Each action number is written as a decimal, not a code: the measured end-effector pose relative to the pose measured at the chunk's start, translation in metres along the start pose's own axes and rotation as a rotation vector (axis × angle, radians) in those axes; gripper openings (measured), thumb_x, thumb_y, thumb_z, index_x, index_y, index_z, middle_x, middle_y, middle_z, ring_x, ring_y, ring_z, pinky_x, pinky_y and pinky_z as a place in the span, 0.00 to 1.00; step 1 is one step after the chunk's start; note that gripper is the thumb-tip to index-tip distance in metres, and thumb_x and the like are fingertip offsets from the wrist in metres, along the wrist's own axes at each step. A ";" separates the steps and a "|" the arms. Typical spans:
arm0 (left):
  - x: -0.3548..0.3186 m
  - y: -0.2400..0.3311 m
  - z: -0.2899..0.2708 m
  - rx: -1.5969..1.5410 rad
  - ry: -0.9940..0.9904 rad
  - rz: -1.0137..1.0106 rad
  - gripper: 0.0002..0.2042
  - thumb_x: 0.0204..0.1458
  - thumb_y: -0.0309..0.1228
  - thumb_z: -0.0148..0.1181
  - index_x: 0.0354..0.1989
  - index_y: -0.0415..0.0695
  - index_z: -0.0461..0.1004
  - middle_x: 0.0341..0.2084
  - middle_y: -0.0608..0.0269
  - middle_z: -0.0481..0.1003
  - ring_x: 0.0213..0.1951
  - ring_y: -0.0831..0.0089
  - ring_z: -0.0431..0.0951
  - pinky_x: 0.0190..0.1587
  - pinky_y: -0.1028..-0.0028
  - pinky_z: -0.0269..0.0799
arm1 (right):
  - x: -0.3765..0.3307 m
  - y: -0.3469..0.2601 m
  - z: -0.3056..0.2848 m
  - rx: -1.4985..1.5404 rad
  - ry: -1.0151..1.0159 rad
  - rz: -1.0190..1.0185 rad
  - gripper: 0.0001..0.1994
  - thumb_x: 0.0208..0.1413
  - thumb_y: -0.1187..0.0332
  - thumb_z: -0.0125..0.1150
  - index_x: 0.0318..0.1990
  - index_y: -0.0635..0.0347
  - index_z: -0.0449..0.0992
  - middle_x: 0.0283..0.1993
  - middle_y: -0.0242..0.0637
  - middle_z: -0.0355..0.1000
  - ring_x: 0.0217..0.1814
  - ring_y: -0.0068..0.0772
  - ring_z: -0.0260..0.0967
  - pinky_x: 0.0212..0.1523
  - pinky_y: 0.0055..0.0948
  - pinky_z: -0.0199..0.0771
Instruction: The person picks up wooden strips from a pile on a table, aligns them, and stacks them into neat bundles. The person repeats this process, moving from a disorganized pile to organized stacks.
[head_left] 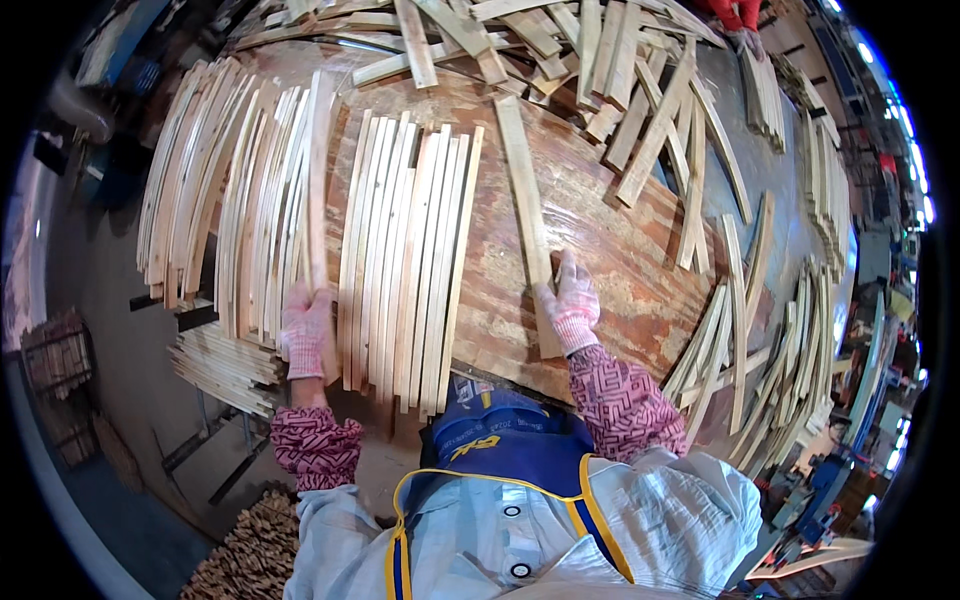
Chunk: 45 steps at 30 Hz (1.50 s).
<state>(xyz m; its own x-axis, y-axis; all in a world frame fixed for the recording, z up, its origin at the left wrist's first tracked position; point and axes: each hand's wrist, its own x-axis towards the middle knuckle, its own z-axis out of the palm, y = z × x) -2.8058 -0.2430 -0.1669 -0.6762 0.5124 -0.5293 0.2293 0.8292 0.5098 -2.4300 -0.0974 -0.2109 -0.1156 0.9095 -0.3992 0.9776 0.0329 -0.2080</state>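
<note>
Both my hands wear pinkish-white work gloves. My left hand (308, 328) is closed round the near end of a long wooden slat (318, 180), at the right edge of a row of upright-lying slats (262, 200). My right hand (572, 305) grips the right edge of another flat slat (522, 190) near its lower end; its thumb lies on the wood and some fingers are hidden. Between my hands a second row of pale slats (410, 260) lies side by side on a worn plywood board (610, 250), their near ends uneven.
Loose slats (590, 60) are heaped across the far side of the table. More slats (790, 370) lie in bundles at the right. A person's red sleeve (735, 14) shows at the far right, a hand on slats. Stacked wood (245, 550) stands on the floor at lower left.
</note>
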 end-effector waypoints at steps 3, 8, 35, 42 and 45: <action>0.050 -0.096 0.005 0.191 0.223 0.345 0.31 0.52 0.28 0.60 0.66 0.46 0.58 0.61 0.46 0.60 0.64 0.55 0.61 0.62 0.67 0.62 | 0.000 -0.053 -0.035 -0.036 -0.099 0.054 0.46 0.47 0.50 0.66 0.70 0.50 0.48 0.62 0.54 0.62 0.57 0.53 0.68 0.56 0.43 0.70; 0.072 -0.076 0.013 0.702 0.416 0.359 0.36 0.47 0.28 0.62 0.67 0.59 0.57 0.65 0.46 0.53 0.65 0.42 0.54 0.66 0.56 0.54 | 0.026 -0.005 0.036 0.091 0.026 -0.232 0.45 0.46 0.60 0.69 0.70 0.56 0.49 0.63 0.56 0.61 0.51 0.48 0.71 0.52 0.39 0.76; -0.058 0.152 0.197 -0.879 -0.750 0.023 0.15 0.55 0.37 0.60 0.43 0.38 0.73 0.33 0.58 0.77 0.34 0.71 0.78 0.38 0.73 0.77 | 0.155 -0.018 -0.096 0.859 0.421 -0.148 0.32 0.56 0.54 0.59 0.64 0.64 0.63 0.61 0.54 0.65 0.64 0.45 0.63 0.63 0.37 0.63; -0.097 0.096 0.207 0.091 0.091 0.663 0.30 0.45 0.36 0.66 0.58 0.44 0.67 0.55 0.47 0.65 0.57 0.53 0.65 0.58 0.57 0.64 | 0.239 -0.098 -0.223 0.245 0.181 0.322 0.50 0.36 0.53 0.76 0.66 0.53 0.49 0.68 0.56 0.50 0.62 0.54 0.65 0.57 0.47 0.72; -0.113 0.074 0.204 0.425 0.261 0.620 0.32 0.42 0.34 0.64 0.61 0.51 0.64 0.60 0.50 0.57 0.59 0.44 0.59 0.58 0.51 0.63 | 0.245 -0.081 -0.193 0.368 0.174 0.393 0.48 0.38 0.64 0.76 0.65 0.50 0.47 0.62 0.56 0.59 0.60 0.54 0.66 0.54 0.46 0.75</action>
<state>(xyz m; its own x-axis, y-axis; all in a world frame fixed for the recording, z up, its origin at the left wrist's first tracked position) -2.5696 -0.1944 -0.2078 -0.4680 0.8832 -0.0305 0.8295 0.4510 0.3294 -2.5035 0.2026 -0.1198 0.3062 0.8802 -0.3625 0.8119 -0.4403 -0.3832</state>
